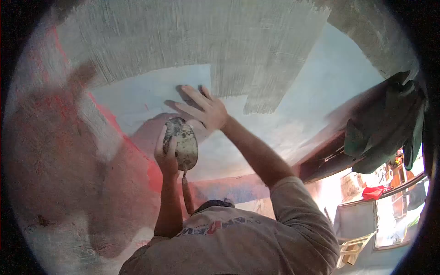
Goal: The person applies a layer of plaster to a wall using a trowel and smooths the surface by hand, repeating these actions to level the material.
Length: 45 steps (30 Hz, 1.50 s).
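Looks mid-coat on the wall point(293, 105) — grey skim point(192, 41) above, bare pale patch below. Right hand point(205, 111) spread flat on that patch, probably feeling it. Left hand point(167, 156) wrapped round the blade of the caked trowel point(185, 144), handle hanging down — needs a regrip onto the handle before any pass.

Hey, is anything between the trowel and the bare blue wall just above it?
Yes: the right hand lies spread flat on the wall directly above the trowel, which the left hand grips.
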Each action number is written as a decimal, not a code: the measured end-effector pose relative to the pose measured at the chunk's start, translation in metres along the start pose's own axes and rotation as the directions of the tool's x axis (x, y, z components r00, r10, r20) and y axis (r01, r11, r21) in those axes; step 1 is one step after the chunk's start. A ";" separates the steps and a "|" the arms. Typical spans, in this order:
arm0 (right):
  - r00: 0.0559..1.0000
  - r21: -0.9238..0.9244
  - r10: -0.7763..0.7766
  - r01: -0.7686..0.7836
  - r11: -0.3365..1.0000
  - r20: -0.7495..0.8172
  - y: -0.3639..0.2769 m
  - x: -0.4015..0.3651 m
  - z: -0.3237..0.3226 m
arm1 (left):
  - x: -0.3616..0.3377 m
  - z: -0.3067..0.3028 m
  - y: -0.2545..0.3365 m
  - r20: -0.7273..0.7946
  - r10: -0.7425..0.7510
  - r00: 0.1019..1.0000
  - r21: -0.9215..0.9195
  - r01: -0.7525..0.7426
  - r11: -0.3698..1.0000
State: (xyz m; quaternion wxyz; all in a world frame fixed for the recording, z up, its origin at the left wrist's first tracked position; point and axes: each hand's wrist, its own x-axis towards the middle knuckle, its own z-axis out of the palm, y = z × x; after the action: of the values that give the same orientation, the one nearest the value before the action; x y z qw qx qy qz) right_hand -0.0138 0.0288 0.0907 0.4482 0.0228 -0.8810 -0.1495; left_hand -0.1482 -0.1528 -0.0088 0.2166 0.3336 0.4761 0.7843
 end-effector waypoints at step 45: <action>0.242 0.748 0.970 -0.646 0.154 0.009 -0.102 -0.075 0.007 | -0.006 0.112 -0.017 0.129 -0.124 0.984 -0.281 0.156 0.947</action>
State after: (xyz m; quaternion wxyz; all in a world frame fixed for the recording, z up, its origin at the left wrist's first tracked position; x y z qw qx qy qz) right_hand 0.0159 -0.0535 -0.0013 0.6178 -0.2967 -0.5821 0.4376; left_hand -0.0621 -0.0816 0.0107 0.3442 0.3061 0.3658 0.8087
